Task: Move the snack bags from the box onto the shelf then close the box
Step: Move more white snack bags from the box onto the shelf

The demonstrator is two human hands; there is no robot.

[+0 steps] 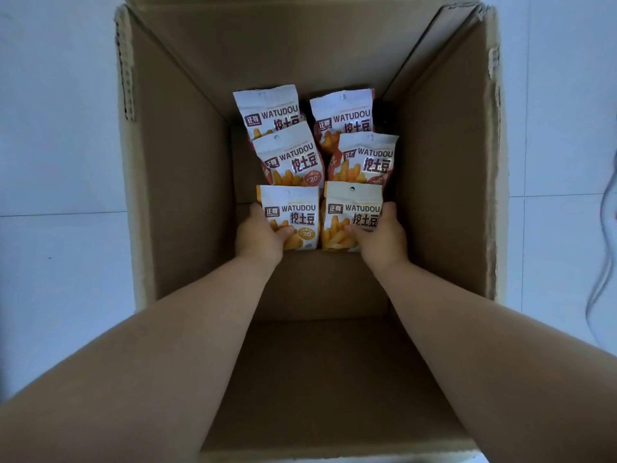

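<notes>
Cardboard box (180, 195), open; six snack bags (293, 158) on its floor. Left hand (258, 240) grips near-left bag (293, 212), right hand (380, 240) grips near-right bag (350, 212). Step: pickup. Next, likely: lift both clear of the walls.

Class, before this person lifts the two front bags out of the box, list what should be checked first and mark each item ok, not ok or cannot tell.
1. Left hand grips the front left bag, thumb across its face: ok.
2. Right hand grips the front right bag the same way: ok.
3. Box open at the top, way up free: ok.
4. Held bags free of the four rear bags: cannot tell; their top edges overlap the row behind.
5. Room on the shelf: cannot tell; it is out of view.
</notes>
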